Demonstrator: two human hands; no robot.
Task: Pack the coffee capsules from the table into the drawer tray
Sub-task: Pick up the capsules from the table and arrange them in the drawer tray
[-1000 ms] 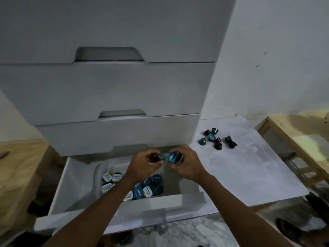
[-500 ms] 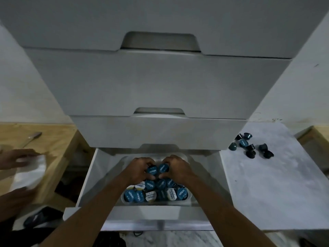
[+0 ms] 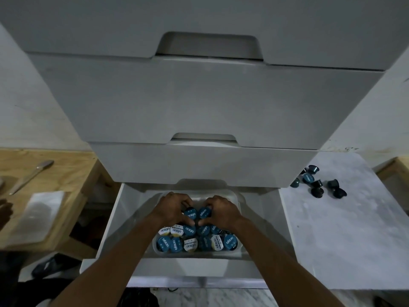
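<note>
Both hands are down inside the open bottom drawer (image 3: 115,218), over the white tray (image 3: 234,198). My left hand (image 3: 170,209) grips a blue-lidded coffee capsule (image 3: 190,213) and my right hand (image 3: 221,210) grips another blue capsule (image 3: 204,212), the two side by side just above the packed ones. Several blue and white-lidded capsules (image 3: 194,241) fill the near rows of the tray. A loose group of dark capsules (image 3: 317,185) lies on the white table (image 3: 343,240) to the right.
Closed white drawer fronts (image 3: 199,103) overhang the open drawer. A wooden surface (image 3: 73,173) at the left holds a metal utensil (image 3: 33,176) and a white folded cloth (image 3: 42,216). Another person's hand (image 3: 5,212) shows at the left edge.
My hands have carried the two capsules from above the drawer front down into the tray. The view has swung left and centred on the drawer. The other person's hand has drawn back.
</note>
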